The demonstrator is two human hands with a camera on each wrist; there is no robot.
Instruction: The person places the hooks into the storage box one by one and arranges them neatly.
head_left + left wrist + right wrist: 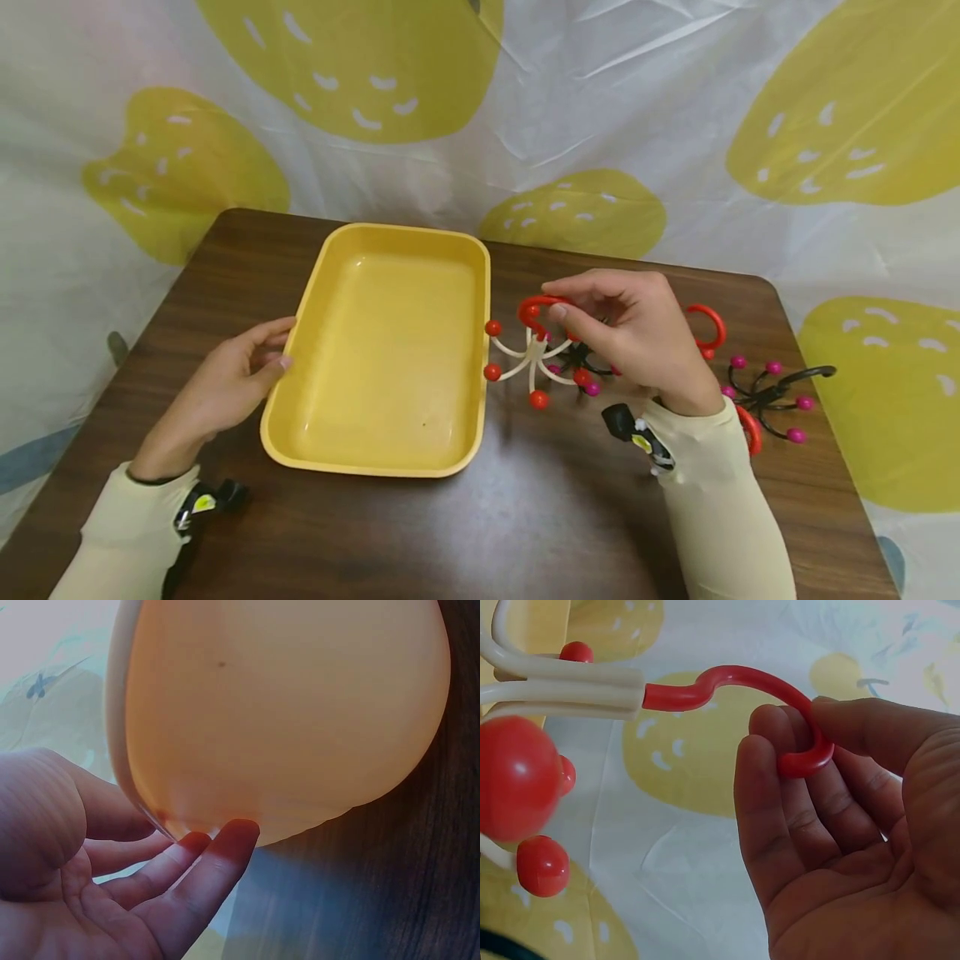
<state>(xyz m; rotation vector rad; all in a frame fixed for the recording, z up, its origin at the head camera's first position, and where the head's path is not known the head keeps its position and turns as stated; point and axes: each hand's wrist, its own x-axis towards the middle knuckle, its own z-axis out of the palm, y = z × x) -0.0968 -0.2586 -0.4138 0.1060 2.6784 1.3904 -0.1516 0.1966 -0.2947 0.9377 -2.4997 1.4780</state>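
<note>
A cream multi-arm hanger [537, 354] with red ball tips hangs from its red hook [735, 675]. My right hand [630, 333] pinches that hook between thumb and fingers, close beside the right rim of a yellow tray [390, 350]. At the tray's left side, my left hand [232, 375] holds the edge, its thumb by the rim. From the left wrist, the fingers [217, 862] press against the tray's outer wall. Nothing lies inside the tray.
A black hanger [765, 396] with pink ball tips lies on the brown table [525, 517] at the right. Another black hanger [577, 357] shows behind the cream one. Red hooks [708, 325] stick out around my right wrist. A lemon-patterned cloth [600, 100] hangs behind.
</note>
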